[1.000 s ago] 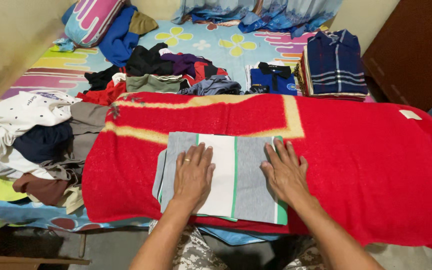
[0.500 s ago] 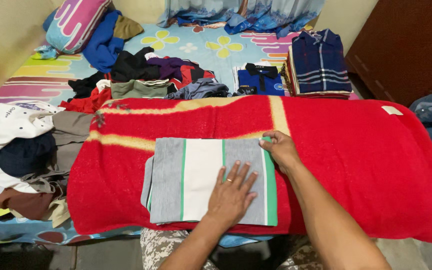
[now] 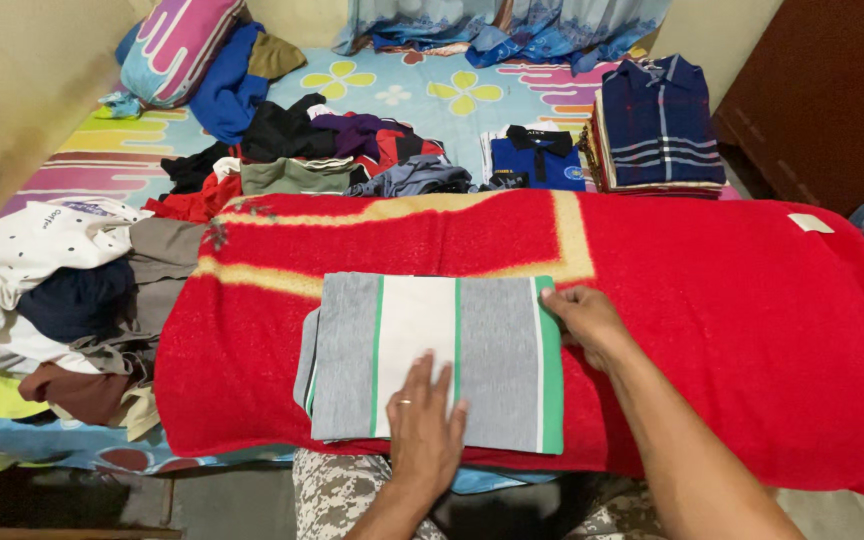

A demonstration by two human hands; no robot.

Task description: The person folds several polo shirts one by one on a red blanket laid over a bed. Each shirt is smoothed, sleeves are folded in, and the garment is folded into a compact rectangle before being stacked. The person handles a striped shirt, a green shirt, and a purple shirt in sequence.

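Observation:
A folded grey shirt (image 3: 492, 350) with white and green stripes lies flat on a red blanket (image 3: 732, 330) with yellow bands. My left hand (image 3: 424, 425), a ring on one finger, rests flat on the shirt's near edge, fingers together. My right hand (image 3: 584, 320) pinches the shirt's right edge near its far corner, by the green stripe.
A heap of unfolded clothes (image 3: 52, 290) lies to the left, and more loose garments (image 3: 322, 150) lie behind the blanket. A folded blue polo (image 3: 537, 160) and a stack of folded plaid shirts (image 3: 662, 125) sit at the back right. A dark wooden cabinet (image 3: 842, 90) stands on the right.
My left hand slid from the shirt's left half down to its near edge. My right hand moved from lying flat on the shirt to gripping its right edge.

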